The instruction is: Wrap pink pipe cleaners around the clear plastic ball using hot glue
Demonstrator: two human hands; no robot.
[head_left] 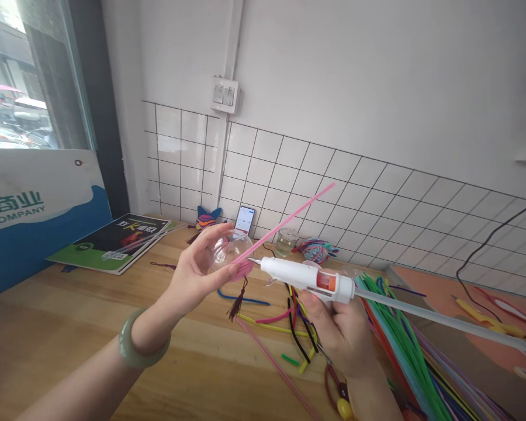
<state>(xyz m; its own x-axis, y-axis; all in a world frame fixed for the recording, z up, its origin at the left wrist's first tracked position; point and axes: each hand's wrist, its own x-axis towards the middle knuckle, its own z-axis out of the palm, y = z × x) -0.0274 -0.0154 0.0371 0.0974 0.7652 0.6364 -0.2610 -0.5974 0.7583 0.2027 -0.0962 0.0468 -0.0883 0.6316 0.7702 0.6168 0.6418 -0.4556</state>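
My left hand (pixel 196 268) is curled around a clear hollow ball (pixel 222 250), with the thumb pressing at its lower side. A long pink pipe cleaner (pixel 291 217) runs from beside that thumb up to the right. Pink strands cover the ball's underside, and a dark red tassel (pixel 236 304) hangs below it. In my right hand (pixel 345 333) is a white hot glue gun (pixel 289 271), a long glue stick (pixel 438 317) protruding from its back. The gun's metal nozzle points left, at the pink strands by my left thumb; whether it touches them I cannot tell.
Loose pipe cleaners (pixel 284 330) lie below my hands, and a big coloured bundle (pixel 403 345) is at right. Along the wall stand a phone (pixel 244 220), a glass jar (pixel 286 242) and two yarn-wrapped fish (pixel 316 250). A booklet (pixel 135 227) lies left; red-handled pliers (pixel 331 386) lie in front.
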